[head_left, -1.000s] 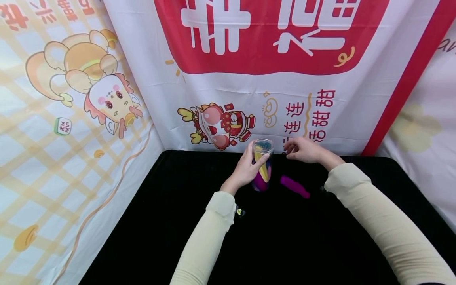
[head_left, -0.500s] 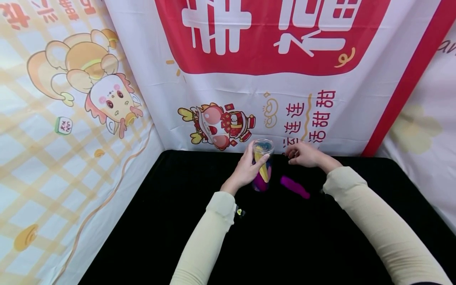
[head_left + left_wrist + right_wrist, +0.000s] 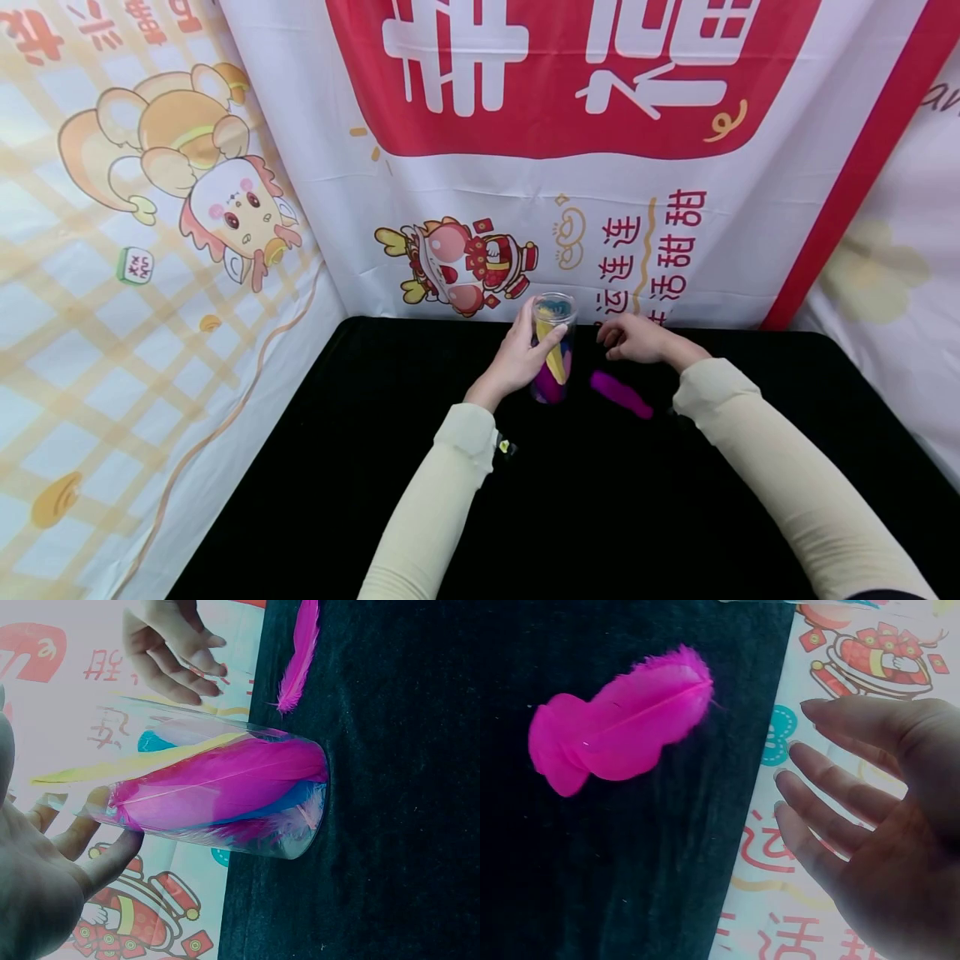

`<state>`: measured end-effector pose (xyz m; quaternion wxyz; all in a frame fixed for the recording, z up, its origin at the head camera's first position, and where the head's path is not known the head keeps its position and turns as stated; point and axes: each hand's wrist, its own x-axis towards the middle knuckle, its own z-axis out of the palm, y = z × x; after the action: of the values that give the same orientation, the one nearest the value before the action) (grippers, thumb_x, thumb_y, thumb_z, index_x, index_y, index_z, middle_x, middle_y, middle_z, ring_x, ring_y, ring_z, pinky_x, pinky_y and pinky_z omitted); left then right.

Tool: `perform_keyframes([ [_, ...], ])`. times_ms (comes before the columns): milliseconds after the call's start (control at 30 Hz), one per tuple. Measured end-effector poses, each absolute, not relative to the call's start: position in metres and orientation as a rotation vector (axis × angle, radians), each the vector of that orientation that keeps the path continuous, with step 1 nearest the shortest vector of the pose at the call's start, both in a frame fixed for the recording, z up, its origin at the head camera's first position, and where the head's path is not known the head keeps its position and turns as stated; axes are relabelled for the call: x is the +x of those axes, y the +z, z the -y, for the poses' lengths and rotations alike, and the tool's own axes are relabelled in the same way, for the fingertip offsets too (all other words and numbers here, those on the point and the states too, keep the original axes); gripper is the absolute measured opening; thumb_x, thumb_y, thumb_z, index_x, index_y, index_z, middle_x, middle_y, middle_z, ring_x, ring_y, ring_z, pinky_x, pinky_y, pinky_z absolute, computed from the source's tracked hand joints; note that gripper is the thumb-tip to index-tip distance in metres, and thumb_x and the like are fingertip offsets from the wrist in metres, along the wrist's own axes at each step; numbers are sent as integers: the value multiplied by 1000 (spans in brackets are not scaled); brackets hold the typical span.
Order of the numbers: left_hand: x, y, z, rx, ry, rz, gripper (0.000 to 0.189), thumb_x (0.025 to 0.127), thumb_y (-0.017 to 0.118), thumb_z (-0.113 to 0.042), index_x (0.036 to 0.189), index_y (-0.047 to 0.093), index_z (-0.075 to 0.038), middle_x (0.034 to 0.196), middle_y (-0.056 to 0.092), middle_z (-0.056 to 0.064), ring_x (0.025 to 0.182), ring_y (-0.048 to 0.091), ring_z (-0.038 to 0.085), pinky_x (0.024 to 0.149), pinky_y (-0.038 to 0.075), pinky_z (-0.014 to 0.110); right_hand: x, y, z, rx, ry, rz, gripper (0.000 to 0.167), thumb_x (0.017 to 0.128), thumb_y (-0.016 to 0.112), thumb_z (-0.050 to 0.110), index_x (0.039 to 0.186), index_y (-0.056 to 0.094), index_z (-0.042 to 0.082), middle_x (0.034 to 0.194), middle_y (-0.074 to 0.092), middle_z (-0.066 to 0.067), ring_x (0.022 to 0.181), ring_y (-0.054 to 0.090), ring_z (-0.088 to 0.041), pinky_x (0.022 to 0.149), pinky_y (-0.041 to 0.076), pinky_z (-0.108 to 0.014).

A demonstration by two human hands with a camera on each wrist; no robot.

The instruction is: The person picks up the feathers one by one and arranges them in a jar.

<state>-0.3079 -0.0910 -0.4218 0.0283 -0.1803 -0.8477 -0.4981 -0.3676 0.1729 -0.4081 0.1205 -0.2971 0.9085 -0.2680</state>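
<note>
A clear glass jar stands upright on the black table, with my left hand gripping its upper part. Inside it are a large magenta feather, a yellow feather along the wall, and blue and pale pink ones. The yellow one reaches up to the jar's mouth. To the right of the jar, a loose magenta feather lies flat on the cloth. My right hand hovers behind and above that feather, fingers loosely bent and holding nothing, as the right wrist view shows.
The table is covered in black cloth. Behind its far edge hangs a white and red printed banner, close to the jar and both hands. A yellow-checked printed cloth hangs along the left side.
My right hand has come down and slightly toward me, nearer the loose magenta feather. My left hand and the jar stay where they were.
</note>
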Motion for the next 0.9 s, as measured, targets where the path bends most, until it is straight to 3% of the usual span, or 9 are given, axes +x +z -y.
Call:
perform_keyframes([
  [900, -309, -422, 91, -570, -1569, 2603, 88, 99, 46, -69, 164, 13, -20, 165, 28, 10, 148, 35, 28, 120, 32, 48, -367, -449, -161, -837, -698, -2586, 38, 78, 77, 0, 114, 69, -4, 100, 73, -12, 99, 66, -27, 91, 52, -48],
])
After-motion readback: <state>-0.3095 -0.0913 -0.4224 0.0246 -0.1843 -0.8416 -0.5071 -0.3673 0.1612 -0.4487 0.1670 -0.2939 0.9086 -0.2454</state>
